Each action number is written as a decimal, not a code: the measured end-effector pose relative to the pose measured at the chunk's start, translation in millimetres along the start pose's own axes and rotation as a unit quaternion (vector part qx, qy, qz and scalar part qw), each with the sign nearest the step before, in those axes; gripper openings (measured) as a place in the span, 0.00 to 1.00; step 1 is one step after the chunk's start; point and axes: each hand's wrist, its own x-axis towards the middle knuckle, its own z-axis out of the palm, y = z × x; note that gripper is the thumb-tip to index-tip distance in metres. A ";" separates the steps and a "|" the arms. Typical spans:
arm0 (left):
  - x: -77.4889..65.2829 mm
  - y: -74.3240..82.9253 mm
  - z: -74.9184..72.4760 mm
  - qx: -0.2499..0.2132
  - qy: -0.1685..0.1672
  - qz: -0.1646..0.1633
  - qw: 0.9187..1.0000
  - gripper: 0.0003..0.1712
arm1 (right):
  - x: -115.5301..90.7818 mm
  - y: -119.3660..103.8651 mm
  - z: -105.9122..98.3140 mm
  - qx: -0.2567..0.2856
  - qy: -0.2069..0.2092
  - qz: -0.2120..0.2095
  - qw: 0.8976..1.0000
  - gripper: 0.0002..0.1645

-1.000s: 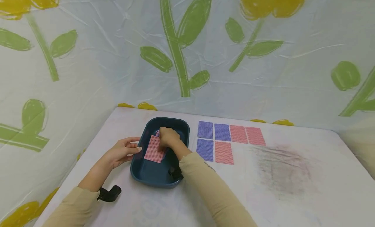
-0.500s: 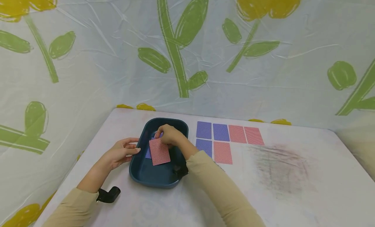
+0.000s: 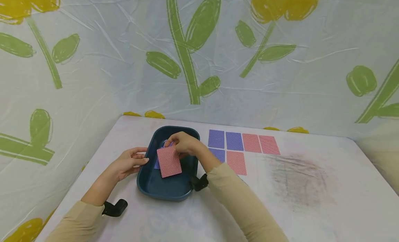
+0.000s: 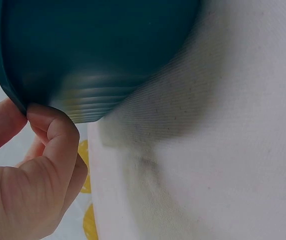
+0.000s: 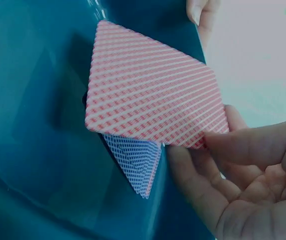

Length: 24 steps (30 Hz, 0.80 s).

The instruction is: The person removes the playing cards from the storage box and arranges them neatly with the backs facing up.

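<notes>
- Red card: over the tray, centre-left of the head view, patterned face toward the camera.
- Long axis in the head view: near vertical, top end leaning left, bottom end toward lower right. In the right wrist view it runs mostly side to side, free end at left.
- Right hand: pinches the red card, thumb on the patterned face, fingers behind. Grip sits at the card's upper right in the head view, lower right corner in the wrist view; most of the card sticks out past the fingertips.
- Left hand: pinches the tray rim, left side in the head view.
- Blue card: mostly hidden under the red card; can't tell whether they touch.
- Six cards on the table, right of the tray; right forearm covers part of the lower blue one.
- Left wrist view: tray cut off at the top edge.
</notes>
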 end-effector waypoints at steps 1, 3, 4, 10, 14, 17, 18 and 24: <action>-0.3 0.2 0.1 0.002 0.000 0.000 1.000 0.32 | -0.7 0.5 -1.0 0.007 0.000 0.000 1.000 0.23; -0.8 0.5 0.5 0.003 0.001 -0.001 1.000 0.32 | -1.7 1.9 -3.3 0.030 0.000 -0.001 1.000 0.24; -1.1 0.8 1.0 0.004 0.002 -0.002 1.000 0.32 | -2.3 2.6 -4.6 0.043 0.000 -0.002 0.999 0.24; -1.7 1.8 2.7 0.002 0.003 -0.001 1.000 0.32 | -7.2 6.7 -13.7 0.116 0.002 -0.011 0.993 0.19; -1.6 2.1 2.7 0.001 0.003 -0.003 1.000 0.32 | -11.5 8.7 -19.3 0.157 0.007 -0.015 0.987 0.19; -1.0 1.8 2.5 0.001 0.004 -0.004 1.000 0.32 | -15.3 9.8 -23.2 0.185 0.013 -0.017 0.982 0.20; -0.8 1.7 2.4 0.001 0.004 -0.003 1.000 0.32 | -16.5 10.0 -24.5 0.193 0.016 -0.016 0.981 0.21; -0.3 0.6 2.8 -0.001 0.001 0.000 1.000 0.33 | -22.9 13.3 -31.5 0.226 0.032 -0.022 0.973 0.21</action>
